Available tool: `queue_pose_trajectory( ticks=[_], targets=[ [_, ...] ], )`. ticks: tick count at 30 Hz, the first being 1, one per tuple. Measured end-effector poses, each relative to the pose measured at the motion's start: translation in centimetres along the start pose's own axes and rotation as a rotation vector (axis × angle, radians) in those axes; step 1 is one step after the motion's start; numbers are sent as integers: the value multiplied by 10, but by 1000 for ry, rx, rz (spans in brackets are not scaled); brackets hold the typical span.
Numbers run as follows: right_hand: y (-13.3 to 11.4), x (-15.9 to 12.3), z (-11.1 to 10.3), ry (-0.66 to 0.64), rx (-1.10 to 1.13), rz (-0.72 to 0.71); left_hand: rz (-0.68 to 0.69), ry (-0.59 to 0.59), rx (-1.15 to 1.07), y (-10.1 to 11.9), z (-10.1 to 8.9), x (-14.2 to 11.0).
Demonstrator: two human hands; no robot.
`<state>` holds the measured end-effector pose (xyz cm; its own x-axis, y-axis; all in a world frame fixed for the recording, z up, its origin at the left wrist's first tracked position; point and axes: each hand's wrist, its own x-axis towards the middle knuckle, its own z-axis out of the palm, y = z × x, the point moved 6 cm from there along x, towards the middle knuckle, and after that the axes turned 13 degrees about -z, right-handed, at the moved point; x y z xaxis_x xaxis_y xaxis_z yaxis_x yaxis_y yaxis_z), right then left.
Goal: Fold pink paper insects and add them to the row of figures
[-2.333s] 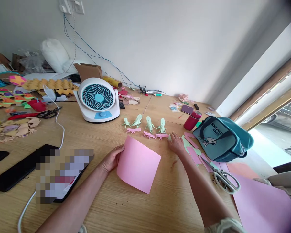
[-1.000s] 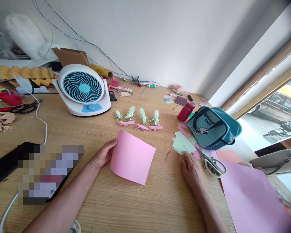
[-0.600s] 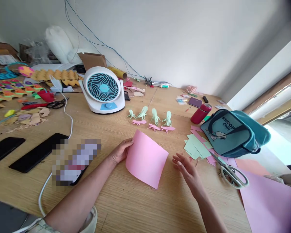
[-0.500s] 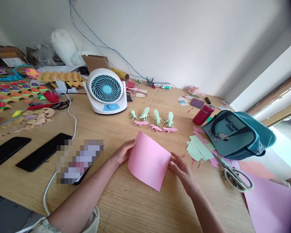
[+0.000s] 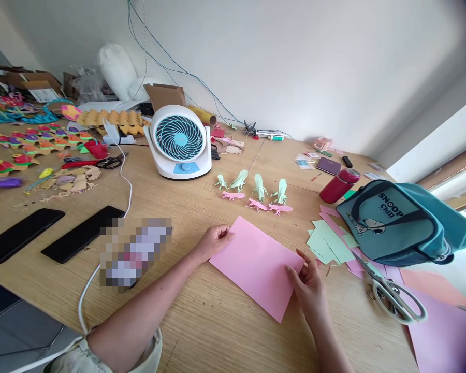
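A pink sheet of paper (image 5: 256, 267) is held between my two hands above the wooden table, lying almost flat. My left hand (image 5: 215, 242) pinches its left edge near the upper corner, thumb on top. At the right edge, my right hand (image 5: 306, 274) grips the paper with the thumb over it and the fingers partly underneath. Just beyond the sheet stand several folded light-green paper insects (image 5: 259, 187). Smaller pink paper insects (image 5: 257, 205) lie in front of them.
Scissors (image 5: 390, 292) and green paper pieces (image 5: 328, 242) lie to the right, beside a teal bag (image 5: 392, 223) and a red flask (image 5: 339, 185). A white fan (image 5: 181, 140) stands behind. A blurred-out phone (image 5: 137, 254) and black slabs (image 5: 83, 234) are on the left.
The pink paper was curved and has flattened out. My right hand's thumb now lies farther over its edge. The whole view has shifted slightly.
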<state>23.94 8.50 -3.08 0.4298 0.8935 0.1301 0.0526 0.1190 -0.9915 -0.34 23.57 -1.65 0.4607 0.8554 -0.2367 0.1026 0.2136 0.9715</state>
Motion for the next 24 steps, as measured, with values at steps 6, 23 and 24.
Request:
queue_pose_trajectory(
  ticks=[6,23,24],
  targets=[
    [-10,2,-11,18,-150,-141,43,68,130,-1,4,1],
    [-32,0,-8,-389,42,-193,174,45,443,11,1,-3],
    [-32,-1,-5,-427,20,-203,179,38,465,12,2,-4]
  ],
)
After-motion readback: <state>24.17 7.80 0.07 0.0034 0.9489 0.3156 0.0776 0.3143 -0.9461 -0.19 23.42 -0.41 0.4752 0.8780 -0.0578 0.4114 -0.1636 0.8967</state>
